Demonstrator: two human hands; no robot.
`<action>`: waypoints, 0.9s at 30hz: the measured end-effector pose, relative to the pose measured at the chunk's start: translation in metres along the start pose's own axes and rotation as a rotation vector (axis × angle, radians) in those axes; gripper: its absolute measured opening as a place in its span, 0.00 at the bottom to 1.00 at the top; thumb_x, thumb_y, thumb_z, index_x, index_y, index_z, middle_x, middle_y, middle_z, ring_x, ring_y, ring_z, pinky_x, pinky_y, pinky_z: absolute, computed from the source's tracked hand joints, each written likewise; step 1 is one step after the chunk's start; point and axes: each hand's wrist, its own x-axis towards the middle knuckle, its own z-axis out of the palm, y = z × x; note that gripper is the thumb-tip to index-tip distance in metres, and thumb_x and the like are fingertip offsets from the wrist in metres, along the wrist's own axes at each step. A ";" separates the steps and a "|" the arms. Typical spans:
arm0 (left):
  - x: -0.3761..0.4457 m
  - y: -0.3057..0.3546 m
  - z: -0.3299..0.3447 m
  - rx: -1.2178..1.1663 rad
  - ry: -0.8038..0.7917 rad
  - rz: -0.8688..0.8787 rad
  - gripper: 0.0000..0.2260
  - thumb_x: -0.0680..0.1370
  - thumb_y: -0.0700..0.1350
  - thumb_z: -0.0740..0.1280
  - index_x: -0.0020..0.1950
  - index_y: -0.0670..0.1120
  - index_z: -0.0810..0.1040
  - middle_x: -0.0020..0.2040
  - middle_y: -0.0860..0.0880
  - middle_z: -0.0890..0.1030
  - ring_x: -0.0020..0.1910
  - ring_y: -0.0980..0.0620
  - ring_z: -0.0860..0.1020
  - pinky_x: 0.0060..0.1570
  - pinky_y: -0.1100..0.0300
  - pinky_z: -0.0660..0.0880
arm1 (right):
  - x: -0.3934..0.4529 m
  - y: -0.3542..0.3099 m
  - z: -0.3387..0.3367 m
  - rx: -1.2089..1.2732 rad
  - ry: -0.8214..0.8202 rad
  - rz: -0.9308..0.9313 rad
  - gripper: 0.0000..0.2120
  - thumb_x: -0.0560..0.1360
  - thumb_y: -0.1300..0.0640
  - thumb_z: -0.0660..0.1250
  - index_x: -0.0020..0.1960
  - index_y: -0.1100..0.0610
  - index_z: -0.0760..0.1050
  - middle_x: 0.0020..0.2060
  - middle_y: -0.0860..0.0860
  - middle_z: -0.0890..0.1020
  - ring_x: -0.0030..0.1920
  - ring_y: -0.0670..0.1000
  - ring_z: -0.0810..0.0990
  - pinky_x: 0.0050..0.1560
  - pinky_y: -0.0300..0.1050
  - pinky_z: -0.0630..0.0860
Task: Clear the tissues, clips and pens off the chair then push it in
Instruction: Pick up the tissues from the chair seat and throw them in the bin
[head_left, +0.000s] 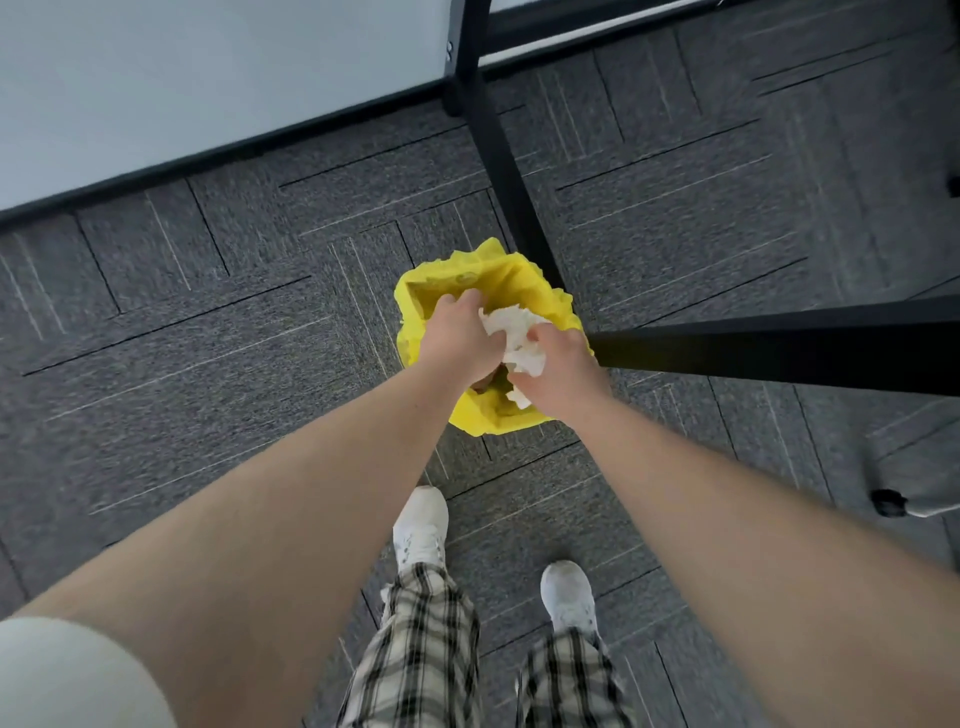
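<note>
Crumpled white tissues (511, 332) are bunched between both my hands, right over the open mouth of a bin lined with a yellow bag (498, 280) standing on the carpet. My left hand (457, 338) curls around the tissues from the left. My right hand (558, 371) presses on them from the right, with a bit of tissue poking out below its fingers. The inside of the bin is mostly hidden by my hands. No clips or pens are in view. At the right edge a grey chair base with a black caster (889, 503) shows.
Black desk legs (501, 156) rise just behind the bin, and a black bar (779, 345) runs off to the right beside it. A white wall panel (208, 78) lies at the top left. My feet in white shoes (421, 525) stand on grey carpet.
</note>
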 end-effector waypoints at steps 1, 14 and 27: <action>0.002 -0.001 0.001 -0.019 0.000 0.014 0.25 0.76 0.49 0.66 0.72 0.48 0.65 0.68 0.45 0.68 0.65 0.43 0.71 0.54 0.54 0.69 | 0.000 0.001 0.001 0.007 -0.003 0.004 0.28 0.74 0.47 0.69 0.70 0.49 0.63 0.64 0.55 0.67 0.58 0.60 0.75 0.51 0.50 0.72; -0.036 0.004 -0.035 0.338 -0.219 0.047 0.37 0.73 0.57 0.68 0.77 0.54 0.53 0.77 0.46 0.56 0.74 0.40 0.59 0.65 0.45 0.68 | -0.043 0.005 -0.018 -0.027 -0.082 -0.036 0.35 0.74 0.45 0.67 0.76 0.47 0.53 0.72 0.55 0.61 0.66 0.60 0.70 0.60 0.60 0.73; -0.191 0.096 -0.096 0.702 -0.302 0.140 0.34 0.74 0.59 0.65 0.77 0.53 0.55 0.76 0.47 0.60 0.73 0.41 0.61 0.66 0.44 0.67 | -0.197 0.023 -0.107 0.075 -0.033 -0.118 0.33 0.75 0.45 0.66 0.76 0.47 0.55 0.77 0.54 0.53 0.72 0.61 0.64 0.67 0.60 0.69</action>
